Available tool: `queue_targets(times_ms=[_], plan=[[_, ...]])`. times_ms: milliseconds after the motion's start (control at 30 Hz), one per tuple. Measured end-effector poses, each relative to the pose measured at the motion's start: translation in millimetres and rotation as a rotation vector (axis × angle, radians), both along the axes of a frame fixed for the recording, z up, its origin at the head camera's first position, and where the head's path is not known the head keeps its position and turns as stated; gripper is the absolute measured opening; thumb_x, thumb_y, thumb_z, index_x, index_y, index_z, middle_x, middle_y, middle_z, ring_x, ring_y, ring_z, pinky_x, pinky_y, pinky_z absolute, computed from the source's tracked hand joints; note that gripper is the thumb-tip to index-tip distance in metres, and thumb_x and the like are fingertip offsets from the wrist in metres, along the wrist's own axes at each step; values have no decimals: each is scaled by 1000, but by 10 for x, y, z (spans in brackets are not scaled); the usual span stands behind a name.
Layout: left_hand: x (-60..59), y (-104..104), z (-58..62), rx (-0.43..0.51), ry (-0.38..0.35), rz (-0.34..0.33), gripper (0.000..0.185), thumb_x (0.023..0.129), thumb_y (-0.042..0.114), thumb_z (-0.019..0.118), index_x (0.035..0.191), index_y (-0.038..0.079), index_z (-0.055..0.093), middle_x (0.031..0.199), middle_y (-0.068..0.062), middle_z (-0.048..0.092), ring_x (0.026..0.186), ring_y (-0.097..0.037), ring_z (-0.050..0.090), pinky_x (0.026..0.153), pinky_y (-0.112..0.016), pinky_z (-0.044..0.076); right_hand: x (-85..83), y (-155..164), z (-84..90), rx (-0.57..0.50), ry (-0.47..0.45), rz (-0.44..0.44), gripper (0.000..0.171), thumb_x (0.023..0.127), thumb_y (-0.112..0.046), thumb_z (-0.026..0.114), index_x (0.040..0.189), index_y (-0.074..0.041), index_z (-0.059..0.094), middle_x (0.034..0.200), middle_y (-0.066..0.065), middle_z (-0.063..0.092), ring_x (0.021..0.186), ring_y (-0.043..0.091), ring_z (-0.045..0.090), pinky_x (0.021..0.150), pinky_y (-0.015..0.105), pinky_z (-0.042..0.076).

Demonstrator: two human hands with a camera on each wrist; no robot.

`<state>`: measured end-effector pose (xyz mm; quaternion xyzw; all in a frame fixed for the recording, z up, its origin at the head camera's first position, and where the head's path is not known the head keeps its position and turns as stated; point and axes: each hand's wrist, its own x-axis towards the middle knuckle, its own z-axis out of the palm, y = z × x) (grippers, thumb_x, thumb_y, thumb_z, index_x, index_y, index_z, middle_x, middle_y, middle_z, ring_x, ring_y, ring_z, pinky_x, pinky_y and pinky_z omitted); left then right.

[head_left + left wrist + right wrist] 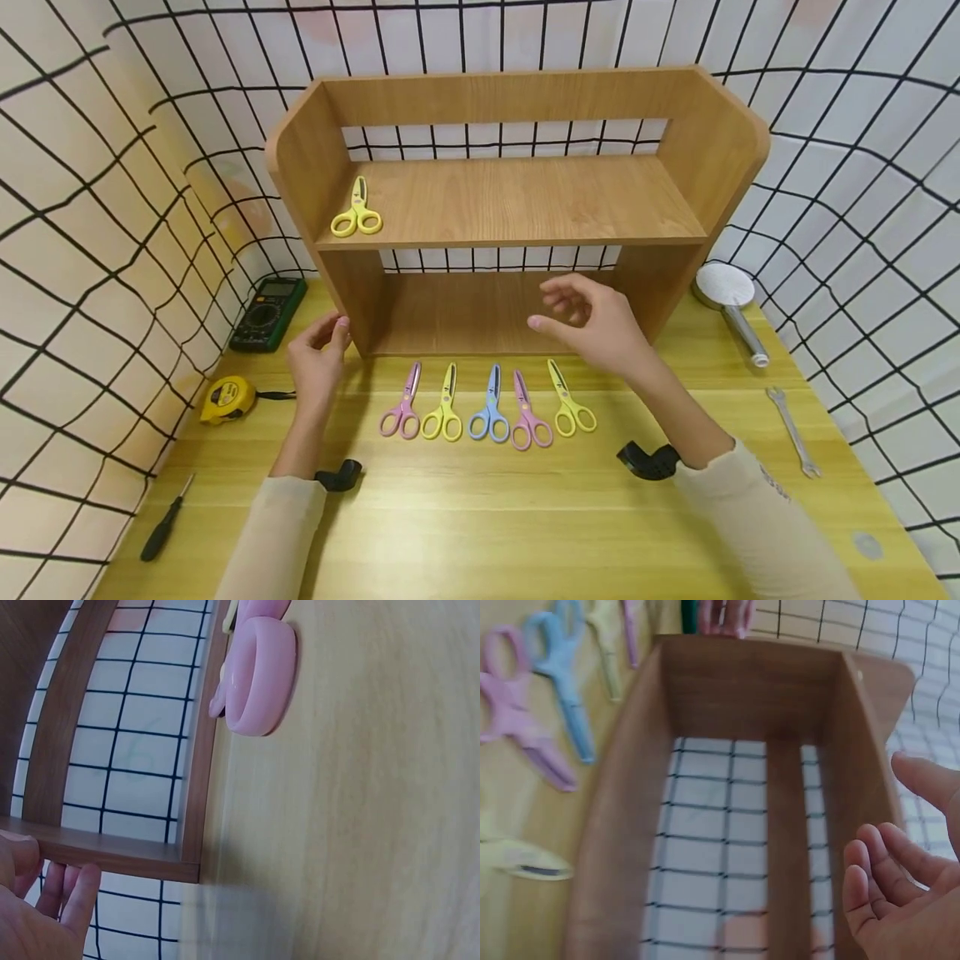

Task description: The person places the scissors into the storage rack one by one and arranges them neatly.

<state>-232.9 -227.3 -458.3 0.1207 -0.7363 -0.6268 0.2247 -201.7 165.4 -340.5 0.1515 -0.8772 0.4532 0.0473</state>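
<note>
My left hand (318,354) is at the lower left side panel of a wooden desk shelf (510,200), its fingertips against the panel's outer face. In the left wrist view, thumb and fingertips lie along that panel's edge. My right hand (592,321) hovers before the lower compartment, fingers loosely bent and thumb apart, holding nothing. Below the shelf a row of craft scissors lies on the table: pink (403,404), yellow (445,404), blue (490,407), pink (528,412) and yellow (570,400). Another yellow pair of scissors (358,208) stands at the left of the upper shelf.
On the left are a multimeter (268,315), a yellow tape measure (228,399) and a screwdriver (167,521). A round white-topped tool with a grey handle (726,287) and a wrench (793,433) lie right. Black-gridded white cloth (847,167) surrounds the table.
</note>
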Motion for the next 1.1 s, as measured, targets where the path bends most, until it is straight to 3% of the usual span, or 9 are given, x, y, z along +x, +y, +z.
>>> queue_targets(times_ms=[333,500,633,800,933,1100], plan=[[8,-15,6,14,30,-8,33,97,24,74,123,4,74,112,-13,74,97,-10,71,82,-19,62,315,441,-950,28,-119,6,49,91,-31,81,132,-8,65,119,14,70,107,32,63,82,26,54],[20,-2,26,5,4,3,31,98,19,72,124,2,74,115,-18,74,94,-10,70,81,-16,62,439,546,-1267,96,-160,-7,55,89,-29,84,134,-2,66,119,17,69,102,29,63,78,25,54],[107,63,162,-32,-8,10,30,99,14,71,124,-2,73,117,-25,72,92,-13,71,79,-13,61,518,605,-1359,135,-198,-34,59,86,-30,86,134,-4,67,121,15,66,104,27,59,82,30,53],[174,104,282,-21,1,-8,30,98,11,71,123,-6,71,114,-24,74,93,-13,71,79,-14,61,532,630,-1431,183,-236,-24,60,82,-27,89,134,-6,68,127,13,64,108,26,59,92,39,51],[167,95,272,-27,1,-9,30,98,11,70,123,-6,72,116,-25,73,94,-12,70,78,-12,60,515,597,-1452,218,-195,-27,52,82,-22,89,127,-4,72,121,14,65,105,26,60,90,39,52],[80,28,99,-53,0,2,31,99,15,70,125,-1,72,120,-25,72,97,-10,68,79,-8,58,515,563,-1422,225,-174,-49,41,82,-20,88,117,-4,76,117,15,67,100,26,61,85,35,53]])
